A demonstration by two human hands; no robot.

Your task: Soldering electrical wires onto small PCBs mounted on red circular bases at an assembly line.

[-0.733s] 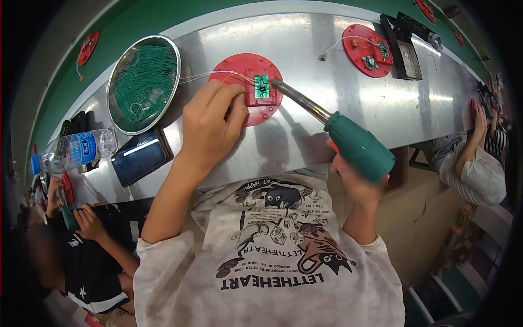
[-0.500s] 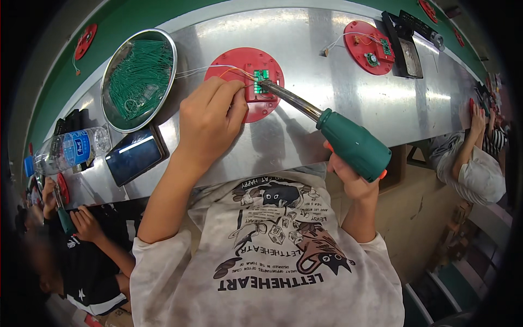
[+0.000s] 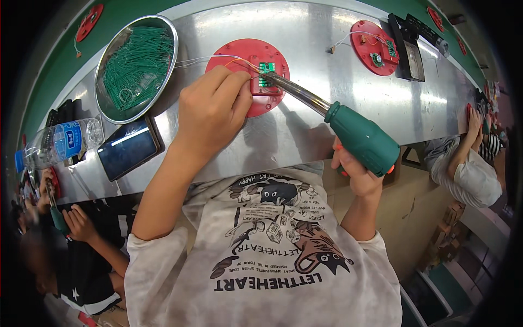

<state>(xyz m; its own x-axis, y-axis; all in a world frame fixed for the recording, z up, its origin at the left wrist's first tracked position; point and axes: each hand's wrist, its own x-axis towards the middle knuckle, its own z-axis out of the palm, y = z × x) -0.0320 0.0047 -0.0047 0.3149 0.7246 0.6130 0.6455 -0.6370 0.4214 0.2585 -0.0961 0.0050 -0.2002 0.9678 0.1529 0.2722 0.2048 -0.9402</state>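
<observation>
On the metal bench lies a round red plastic base [image 3: 242, 48] with a small green circuit board [image 3: 267, 67] set in its raised middle. White and orange wires run across it to the board. My left hand [image 3: 210, 111] rests over the base's near left part, thumb and forefinger pinched on a thin wire at the board's edge. My right hand [image 3: 357, 173] is wrapped round the green handle of a soldering iron [image 3: 364, 139] from below. The iron's metal shaft slants up to the left, its tip at the board beside the left fingertips.
A metal-rimmed bowl [image 3: 175, 60] of green wires stands left, near a phone [image 3: 129, 150] and a plastic bottle [image 3: 68, 143]. Another red base [image 3: 365, 57] lies far right beside a black tray [image 3: 409, 57]. Other people work at both sides; the left one holds a green-handled tool [image 3: 59, 219].
The whole view has shifted slightly. Both hands keep their grips, and the iron's tip stays at the board.
</observation>
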